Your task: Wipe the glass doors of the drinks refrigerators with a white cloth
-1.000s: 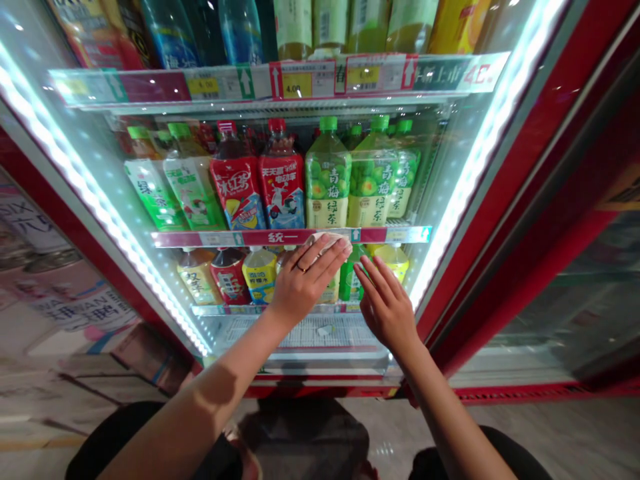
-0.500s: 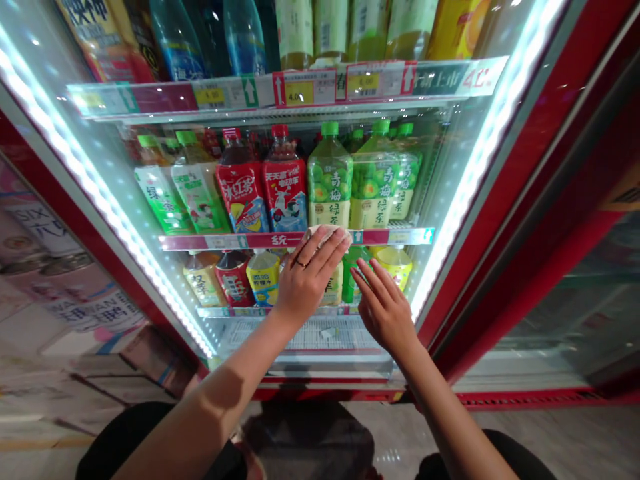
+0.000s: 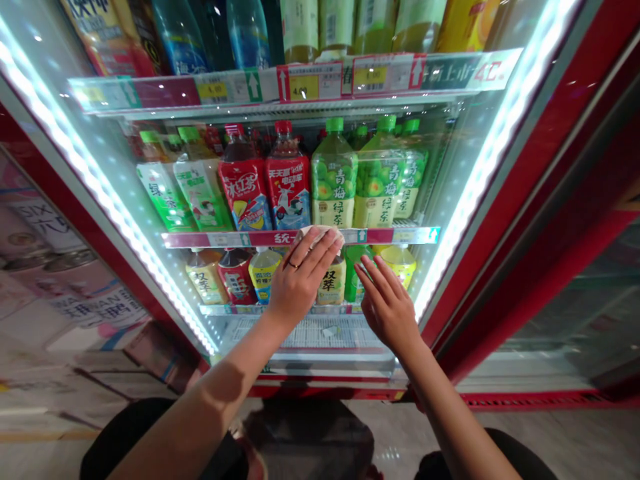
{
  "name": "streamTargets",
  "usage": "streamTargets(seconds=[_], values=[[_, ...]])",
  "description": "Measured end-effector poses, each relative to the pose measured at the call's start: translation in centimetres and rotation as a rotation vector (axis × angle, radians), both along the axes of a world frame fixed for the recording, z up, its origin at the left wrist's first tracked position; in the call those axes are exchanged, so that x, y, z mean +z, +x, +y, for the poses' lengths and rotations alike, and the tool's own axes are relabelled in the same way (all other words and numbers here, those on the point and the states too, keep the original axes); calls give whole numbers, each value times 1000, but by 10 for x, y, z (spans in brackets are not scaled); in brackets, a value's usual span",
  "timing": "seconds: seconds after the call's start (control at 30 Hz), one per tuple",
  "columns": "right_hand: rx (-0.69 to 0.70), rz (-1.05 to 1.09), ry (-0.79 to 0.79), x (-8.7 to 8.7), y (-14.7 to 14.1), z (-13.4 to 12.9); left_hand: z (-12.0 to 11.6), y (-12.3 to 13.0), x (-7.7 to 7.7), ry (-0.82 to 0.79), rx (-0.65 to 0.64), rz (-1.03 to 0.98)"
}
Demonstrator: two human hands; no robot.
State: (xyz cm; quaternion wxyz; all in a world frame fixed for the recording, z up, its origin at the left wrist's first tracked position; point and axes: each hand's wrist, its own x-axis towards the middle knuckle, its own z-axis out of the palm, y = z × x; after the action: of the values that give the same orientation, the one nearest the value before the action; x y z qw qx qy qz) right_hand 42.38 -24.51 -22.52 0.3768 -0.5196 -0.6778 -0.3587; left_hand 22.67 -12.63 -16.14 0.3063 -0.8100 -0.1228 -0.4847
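Our left hand [image 3: 297,287] lies flat, fingers outstretched over a white cloth [image 3: 323,233], which overlaps the middle of the magenta shelf strip [image 3: 265,238]. Our right hand [image 3: 389,303] grips nothing, its fingers extended, below the right part of that strip; we cannot tell whether its fingertips touch anything. Above the strip we see red iced-tea bottles [image 3: 289,183] and green-plum tea bottles [image 3: 334,183]; below it stands a lemon-water bottle [image 3: 263,275].
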Motion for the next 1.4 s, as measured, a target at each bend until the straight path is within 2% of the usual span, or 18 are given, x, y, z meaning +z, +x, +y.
streamTargets(seconds=[0.1,0.2,0.27,0.33,0.47,0.6,0.67,0.73,0.9,0.97,1.07,1.2,1.3,1.4], values=[[16,-8,-21,-4,-4,4,-3,5,-2,35,6,65],[34,-21,-27,-7,-7,7,-2,9,11,78,13,80],[32,-21,-32,-8,-8,7,1,7,20,56,21,39],[27,-19,-33,-7,-8,7,4,2,24,21,20,-24],[30,-28,-19,-7,-7,6,4,-7,7,-1,13,-67],[33,-27,-5,-8,-8,7,0,-6,-10,14,14,40],[28,-28,7,-9,-8,8,-1,-3,-8,45,17,84],[22,-31,17,-9,-9,9,0,-1,1,61,20,91],[11,-29,14,-9,-10,8,6,-6,21,15,32,-26],[13,-36,20,-9,-10,8,7,-9,20,16,26,-75],[12,-52,32,-8,-10,8,5,-9,10,4,11,-99],[13,-62,57,-8,-11,10,-1,-4,-1,13,9,-7],[14,-63,70,-7,-12,11,-2,-2,2,66,24,82],[12,-57,65,-6,-13,10,1,-5,10,53,35,59]])
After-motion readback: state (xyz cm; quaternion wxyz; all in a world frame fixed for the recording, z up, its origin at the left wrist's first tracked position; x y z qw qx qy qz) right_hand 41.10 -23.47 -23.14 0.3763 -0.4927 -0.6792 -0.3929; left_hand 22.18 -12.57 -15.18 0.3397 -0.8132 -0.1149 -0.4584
